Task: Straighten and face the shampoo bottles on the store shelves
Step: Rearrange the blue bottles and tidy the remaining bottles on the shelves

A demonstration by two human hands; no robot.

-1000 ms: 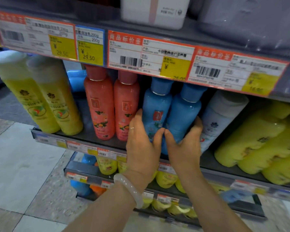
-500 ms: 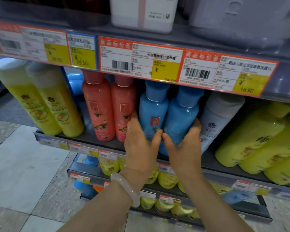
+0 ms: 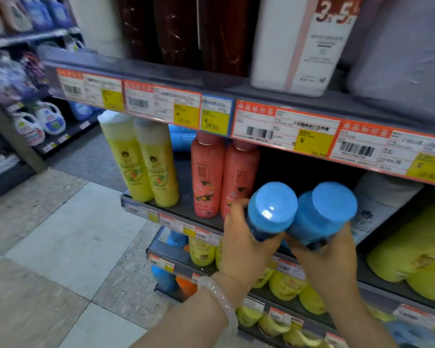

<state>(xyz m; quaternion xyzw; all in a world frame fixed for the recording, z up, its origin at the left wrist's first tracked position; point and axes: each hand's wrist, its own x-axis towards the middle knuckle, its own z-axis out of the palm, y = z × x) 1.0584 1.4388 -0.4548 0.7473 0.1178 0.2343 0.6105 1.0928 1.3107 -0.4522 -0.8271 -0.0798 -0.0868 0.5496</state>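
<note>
Two blue shampoo bottles are off the shelf, tipped so their round caps face me. My left hand (image 3: 241,243) grips the left blue bottle (image 3: 270,209) low on its body; my right hand (image 3: 329,257) grips the right blue bottle (image 3: 324,212). The two bottles touch side by side in front of the middle shelf (image 3: 186,209). A dark gap on the shelf lies behind them. Two coral bottles (image 3: 207,177) stand upright just left of the gap, and a white bottle (image 3: 377,202) leans at its right.
Two yellow bottles (image 3: 146,167) stand at the shelf's left end; more yellow bottles (image 3: 412,247) lie tilted at the right. Price labels (image 3: 284,129) run along the shelf edge above. Lower shelves (image 3: 286,302) hold small yellow bottles. A tiled aisle floor (image 3: 60,247) lies to the left.
Both hands have pulled the two blue bottles out from the shelf and tipped them toward me, leaving a gap. The view has swung upward and left.
</note>
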